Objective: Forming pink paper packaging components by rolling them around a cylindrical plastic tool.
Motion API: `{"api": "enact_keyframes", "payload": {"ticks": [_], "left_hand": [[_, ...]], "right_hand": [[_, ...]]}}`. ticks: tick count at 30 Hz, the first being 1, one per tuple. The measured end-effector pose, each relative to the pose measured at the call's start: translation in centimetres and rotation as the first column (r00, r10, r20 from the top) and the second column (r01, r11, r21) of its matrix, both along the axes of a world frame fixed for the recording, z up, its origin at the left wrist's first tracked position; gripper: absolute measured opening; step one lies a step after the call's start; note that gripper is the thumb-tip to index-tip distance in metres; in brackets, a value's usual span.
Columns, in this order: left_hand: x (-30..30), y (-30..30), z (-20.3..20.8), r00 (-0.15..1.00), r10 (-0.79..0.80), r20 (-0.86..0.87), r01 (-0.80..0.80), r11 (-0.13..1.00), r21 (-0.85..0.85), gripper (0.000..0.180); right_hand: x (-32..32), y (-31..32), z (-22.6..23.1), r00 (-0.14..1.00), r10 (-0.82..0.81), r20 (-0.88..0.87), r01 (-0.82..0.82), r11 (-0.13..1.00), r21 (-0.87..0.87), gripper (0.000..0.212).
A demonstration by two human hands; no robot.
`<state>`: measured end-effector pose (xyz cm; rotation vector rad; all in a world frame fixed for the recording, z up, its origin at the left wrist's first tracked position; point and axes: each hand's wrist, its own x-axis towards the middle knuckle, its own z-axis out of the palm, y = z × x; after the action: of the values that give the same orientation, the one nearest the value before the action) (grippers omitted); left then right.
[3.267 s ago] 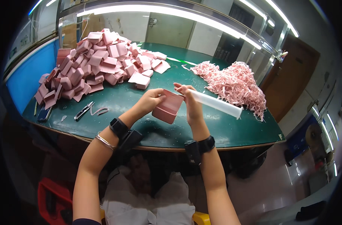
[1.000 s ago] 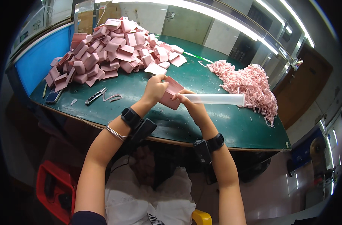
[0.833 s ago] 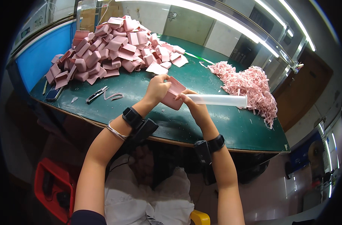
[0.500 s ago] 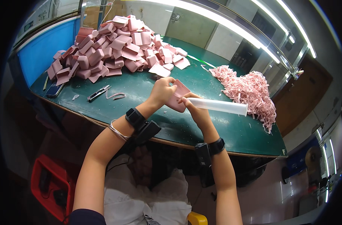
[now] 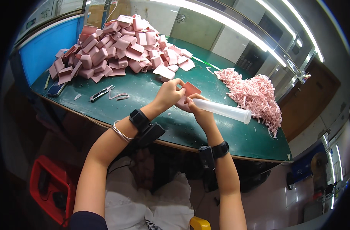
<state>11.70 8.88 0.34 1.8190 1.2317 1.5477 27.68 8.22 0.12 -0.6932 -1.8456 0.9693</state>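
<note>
A pink soft pouch-like case point(image 5: 191, 89) with a flap is held over the table in front of me. My left hand point(image 5: 169, 93) is closed on its left side, thumb and fingers pinching it near the flap. My right hand point(image 5: 200, 112) meets the case from the right and grips a long translucent white tube point(image 5: 228, 111), whose flared end points right. The tube's other end is hidden by the right hand's fingers, so I cannot tell whether it touches the case. Just beyond my left hand lies the nearest case point(image 5: 164, 72) of a big pile of similar pink cases point(image 5: 121, 48).
Shredded pink trimmings point(image 5: 259, 96) are heaped at the right of the green table point(image 5: 152, 128). A cutter knife point(image 5: 101, 93), a curled pink strip point(image 5: 119, 96) and a phone point(image 5: 56, 88) lie at the left. A red basket point(image 5: 48, 188) stands below, left.
The case has turned in my hands, so its flap now tilts up and right. The tube's flared end has swung a little nearer and left. Both hands keep their hold.
</note>
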Motion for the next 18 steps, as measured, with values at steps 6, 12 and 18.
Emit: {"api": "enact_keyframes", "payload": {"ticks": [6, 12, 18], "left_hand": [[0.2, 0.7, -0.7, 0.992, -0.123, 0.042, 0.123, 0.992, -0.004, 0.022], [-0.2, 0.5, -0.2, 0.874, -0.269, 0.404, 0.385, 0.891, -0.241, 0.037], [-1.3, 1.7, -1.0, 0.835, -0.269, 0.479, 0.418, 0.877, -0.237, 0.042]], "right_hand": [[-0.2, 0.3, -0.4, 1.000, 0.031, 0.003, -0.031, 0.999, 0.039, 0.010], [0.7, 0.0, 0.1, 0.994, -0.078, -0.081, 0.080, 0.997, 0.011, 0.017], [0.6, 0.7, -0.1, 0.967, 0.066, -0.247, -0.101, 0.986, -0.131, 0.019]]}}
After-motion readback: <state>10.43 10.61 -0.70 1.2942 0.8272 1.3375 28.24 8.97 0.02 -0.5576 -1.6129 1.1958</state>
